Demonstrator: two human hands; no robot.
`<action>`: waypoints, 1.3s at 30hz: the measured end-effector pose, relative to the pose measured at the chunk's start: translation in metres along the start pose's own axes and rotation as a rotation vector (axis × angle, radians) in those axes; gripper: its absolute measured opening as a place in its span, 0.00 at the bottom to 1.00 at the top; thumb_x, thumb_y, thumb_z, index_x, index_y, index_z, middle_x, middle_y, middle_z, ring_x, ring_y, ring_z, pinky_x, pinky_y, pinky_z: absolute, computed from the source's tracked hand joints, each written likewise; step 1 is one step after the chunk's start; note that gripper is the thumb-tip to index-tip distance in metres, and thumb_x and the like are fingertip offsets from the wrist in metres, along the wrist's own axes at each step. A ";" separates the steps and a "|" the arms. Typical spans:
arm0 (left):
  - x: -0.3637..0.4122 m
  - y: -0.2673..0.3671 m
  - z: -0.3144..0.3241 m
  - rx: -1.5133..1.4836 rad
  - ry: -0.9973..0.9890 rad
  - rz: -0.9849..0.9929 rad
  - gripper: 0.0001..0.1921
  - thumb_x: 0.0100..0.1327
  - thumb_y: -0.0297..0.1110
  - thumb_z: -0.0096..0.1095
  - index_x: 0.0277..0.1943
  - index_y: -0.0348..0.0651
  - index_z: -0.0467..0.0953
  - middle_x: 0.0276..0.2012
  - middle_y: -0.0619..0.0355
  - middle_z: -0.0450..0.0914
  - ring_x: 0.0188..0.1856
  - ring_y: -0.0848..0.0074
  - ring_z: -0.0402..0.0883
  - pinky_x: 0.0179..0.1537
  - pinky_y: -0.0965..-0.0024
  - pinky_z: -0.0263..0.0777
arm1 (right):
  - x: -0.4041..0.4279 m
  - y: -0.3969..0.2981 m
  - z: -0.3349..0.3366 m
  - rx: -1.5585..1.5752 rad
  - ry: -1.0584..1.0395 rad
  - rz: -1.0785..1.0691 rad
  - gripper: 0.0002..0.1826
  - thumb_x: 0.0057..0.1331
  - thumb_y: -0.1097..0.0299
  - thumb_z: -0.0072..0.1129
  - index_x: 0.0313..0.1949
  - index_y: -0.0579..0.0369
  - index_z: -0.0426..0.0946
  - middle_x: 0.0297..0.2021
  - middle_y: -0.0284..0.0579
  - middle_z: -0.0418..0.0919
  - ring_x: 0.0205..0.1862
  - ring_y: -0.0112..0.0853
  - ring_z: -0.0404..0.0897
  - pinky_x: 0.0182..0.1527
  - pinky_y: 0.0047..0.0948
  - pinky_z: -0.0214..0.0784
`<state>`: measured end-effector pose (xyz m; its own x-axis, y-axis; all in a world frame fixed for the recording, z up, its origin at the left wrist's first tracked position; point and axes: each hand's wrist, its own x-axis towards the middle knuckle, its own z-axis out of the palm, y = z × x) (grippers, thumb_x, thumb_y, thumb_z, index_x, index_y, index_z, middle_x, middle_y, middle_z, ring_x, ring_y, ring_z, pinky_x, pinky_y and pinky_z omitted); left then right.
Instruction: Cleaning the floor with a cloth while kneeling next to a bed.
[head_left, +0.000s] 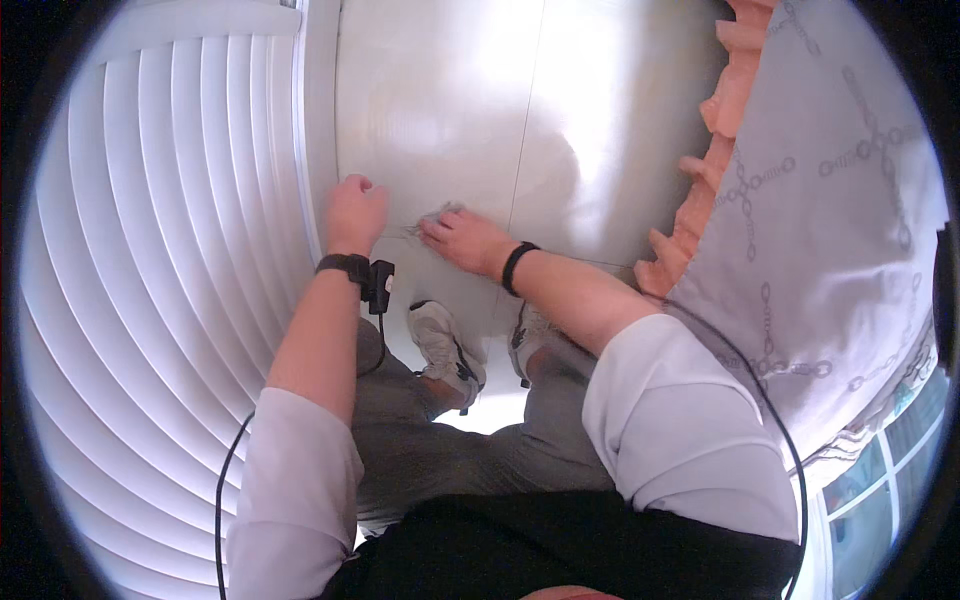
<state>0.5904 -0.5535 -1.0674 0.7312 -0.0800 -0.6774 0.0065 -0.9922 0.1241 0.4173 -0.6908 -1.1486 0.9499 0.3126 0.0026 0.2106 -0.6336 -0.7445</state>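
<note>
My right hand (469, 240) reaches down to the tiled floor (442, 142), its fingers bunched over a grey clump of lint or hair (448, 208). Wisps of the clump stick out past the fingertips, while its underside is hidden. To the left, beside the base of the white louvred panel, my left hand (357, 214) is curled into a loose fist. Nothing shows in that fist, though the palm is out of sight. A black strap with a small device (381, 287) sits on my left wrist, and a black band (519, 267) circles the right.
White louvred panels (172, 225) rise close on the left. On the right hangs a coral ruffled skirt (724, 105) under a grey chain-print cover (810, 225). My shoes (446, 345) stand just behind my hands. A black cable (780, 427) runs along my right arm.
</note>
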 end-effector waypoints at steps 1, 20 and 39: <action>0.000 0.002 0.001 0.005 -0.001 0.003 0.18 0.62 0.40 0.61 0.49 0.35 0.77 0.50 0.43 0.78 0.54 0.51 0.78 0.57 0.56 0.72 | -0.007 0.014 -0.012 -0.013 -0.016 -0.066 0.14 0.71 0.64 0.46 0.50 0.52 0.76 0.45 0.47 0.81 0.51 0.44 0.78 0.58 0.46 0.68; -0.031 -0.012 -0.011 -0.228 -0.160 -0.140 0.23 0.63 0.47 0.60 0.50 0.35 0.79 0.44 0.41 0.83 0.47 0.55 0.83 0.53 0.57 0.73 | -0.103 0.155 -0.111 -0.451 0.673 1.326 0.28 0.63 0.67 0.54 0.64 0.56 0.69 0.68 0.51 0.65 0.66 0.50 0.66 0.69 0.50 0.55; -0.072 -0.019 0.008 0.137 -0.259 0.168 0.28 0.63 0.52 0.54 0.49 0.32 0.82 0.51 0.32 0.80 0.56 0.45 0.79 0.62 0.51 0.70 | -0.252 0.036 -0.080 -0.114 0.172 1.299 0.21 0.65 0.73 0.48 0.57 0.54 0.78 0.52 0.55 0.81 0.58 0.51 0.77 0.60 0.43 0.69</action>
<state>0.5323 -0.5299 -1.0271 0.5165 -0.2472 -0.8199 -0.2041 -0.9654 0.1625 0.2035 -0.8489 -1.1226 0.4887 -0.6541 -0.5773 -0.8628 -0.4605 -0.2086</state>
